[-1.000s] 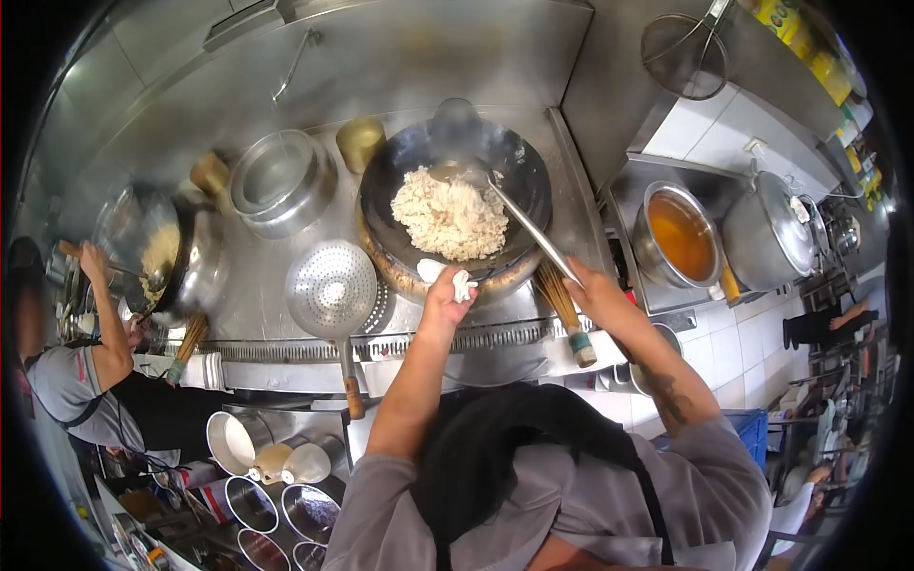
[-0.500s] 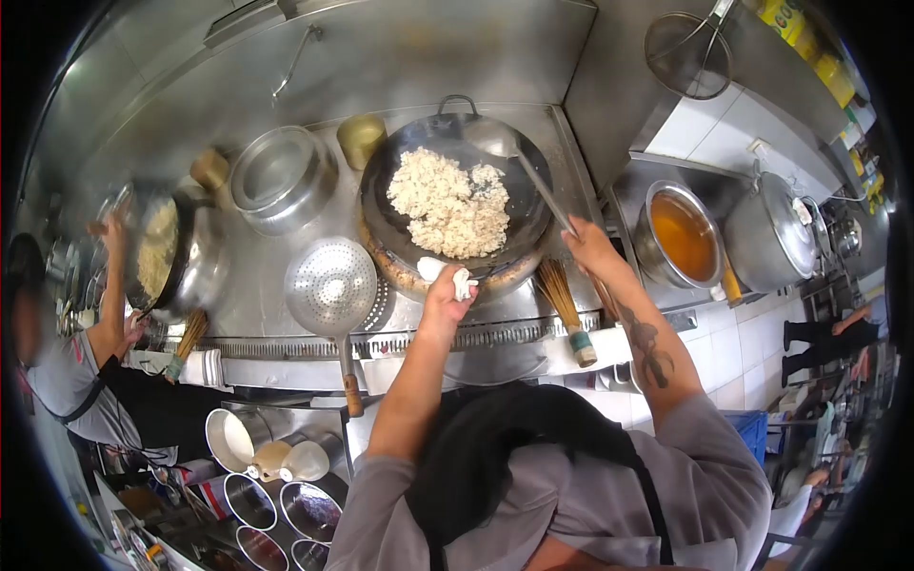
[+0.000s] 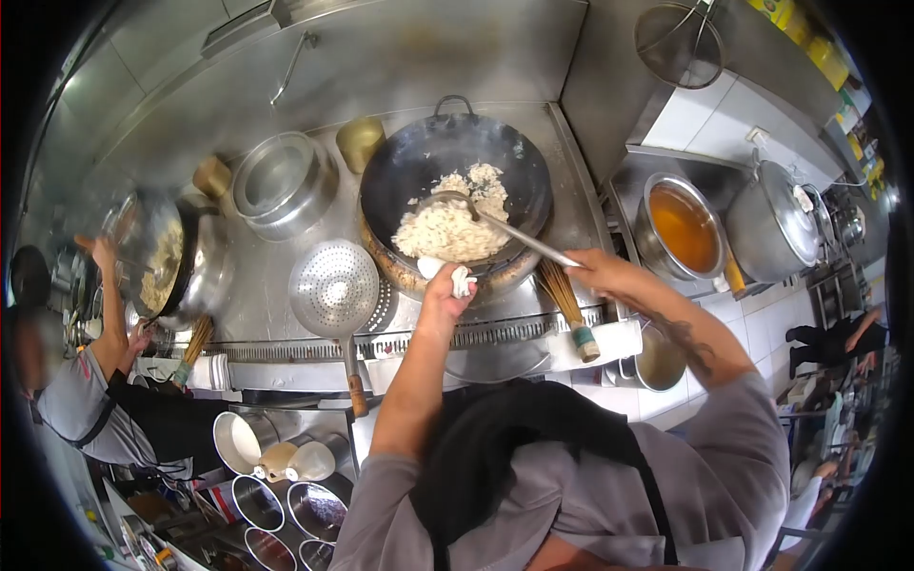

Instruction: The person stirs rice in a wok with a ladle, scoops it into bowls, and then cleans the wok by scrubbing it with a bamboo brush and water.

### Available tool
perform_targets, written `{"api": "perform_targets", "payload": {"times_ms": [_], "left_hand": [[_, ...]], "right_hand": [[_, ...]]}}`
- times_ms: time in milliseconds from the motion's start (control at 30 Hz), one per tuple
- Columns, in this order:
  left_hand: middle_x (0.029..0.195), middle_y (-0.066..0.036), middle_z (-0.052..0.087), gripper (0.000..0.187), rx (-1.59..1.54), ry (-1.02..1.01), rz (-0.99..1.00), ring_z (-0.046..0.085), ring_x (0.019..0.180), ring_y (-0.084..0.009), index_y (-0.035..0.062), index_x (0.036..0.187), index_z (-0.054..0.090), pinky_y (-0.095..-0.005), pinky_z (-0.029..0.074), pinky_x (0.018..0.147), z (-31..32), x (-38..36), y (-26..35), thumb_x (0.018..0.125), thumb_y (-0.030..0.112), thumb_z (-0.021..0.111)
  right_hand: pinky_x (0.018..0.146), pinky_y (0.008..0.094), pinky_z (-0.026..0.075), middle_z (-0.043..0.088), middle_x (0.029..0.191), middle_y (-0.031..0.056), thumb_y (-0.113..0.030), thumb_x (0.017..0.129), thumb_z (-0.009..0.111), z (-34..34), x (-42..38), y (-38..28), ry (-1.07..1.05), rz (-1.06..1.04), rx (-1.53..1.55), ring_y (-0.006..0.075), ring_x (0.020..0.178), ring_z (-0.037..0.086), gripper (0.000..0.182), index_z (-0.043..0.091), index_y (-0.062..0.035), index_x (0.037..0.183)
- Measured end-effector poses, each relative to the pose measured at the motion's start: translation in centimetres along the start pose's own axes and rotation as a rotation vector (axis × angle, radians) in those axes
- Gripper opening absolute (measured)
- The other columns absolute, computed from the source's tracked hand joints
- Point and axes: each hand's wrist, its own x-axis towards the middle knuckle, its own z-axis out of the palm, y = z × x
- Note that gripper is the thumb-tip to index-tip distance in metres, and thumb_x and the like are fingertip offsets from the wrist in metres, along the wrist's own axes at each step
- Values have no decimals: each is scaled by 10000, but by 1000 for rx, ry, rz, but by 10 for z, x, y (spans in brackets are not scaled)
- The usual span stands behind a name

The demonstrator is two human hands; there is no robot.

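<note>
head view: rice [image 3: 433, 233] is in the big dark wok [image 3: 390, 181] on the stove [image 3: 577, 205], being worked with a ladle [image 3: 524, 237]. looks midway, my judgement: rice is loosened into a main heap and some smaller clumps, but not evenly spread or fully broken up. none seen dished out. left: more stirring, likely, then getting it out of the wok. can't tell how cooked it is.

rice is pale, off-white, moist-looking, a bit clumpy. main heap is by the near rim, blurred at the edges; smaller clumps lie beyond it, few stray bits on the wok wall. no strong browning visible.

left hand [image 3: 449, 297]: grip closed on a white cloth [image 3: 461, 281] at the near rim; can't tell if fingers touch metal. right hand [image 3: 598, 273]: grip closed around the ladle handle, ladle head down at the rice. perforated skimmer [image 3: 333, 288] left of the wok, bamboo brush [image 3: 564, 298] near its right side.
</note>
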Motion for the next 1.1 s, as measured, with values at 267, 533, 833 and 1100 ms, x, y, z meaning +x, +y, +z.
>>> {"api": "perform_targets", "payload": {"times_ms": [267, 533, 833, 1100], "left_hand": [[819, -44, 567, 79, -89, 46, -34, 545, 703, -195, 139, 966, 531, -310, 471, 507, 51, -140, -54, 922, 204, 533], [723, -41, 566, 129, -61, 2, -53, 560, 641, -203, 109, 858, 553, -311, 469, 491, 45, -140, -49, 917, 221, 523], [756, -45, 610, 214, 13, -75, 67, 585, 629, -177, 104, 933, 581, -313, 502, 510, -57, -117, -114, 936, 306, 511], [751, -56, 572, 99, -58, 38, -19, 558, 660, -200, 86, 855, 551, -289, 465, 513, 47, -146, -27, 904, 164, 514]], "right_hand": [[697, 486, 499, 632, 792, 253, -174, 925, 517, -3, -42, -13, 279, -132, -667, 398, 772, 638, 346, 521, 37, 1199], [676, 404, 492, 633, 791, 223, -238, 925, 573, -21, -113, -24, 123, -342, -291, 320, 680, 630, 461, 490, -26, 1326], [672, 485, 495, 622, 757, 259, -205, 930, 507, 19, -82, 7, 396, -283, -613, 413, 731, 627, 384, 507, 2, 1253], [692, 433, 495, 651, 856, 236, -204, 910, 582, -38, -154, -38, 8, -333, -452, 358, 736, 640, 441, 509, -35, 1310]]}}
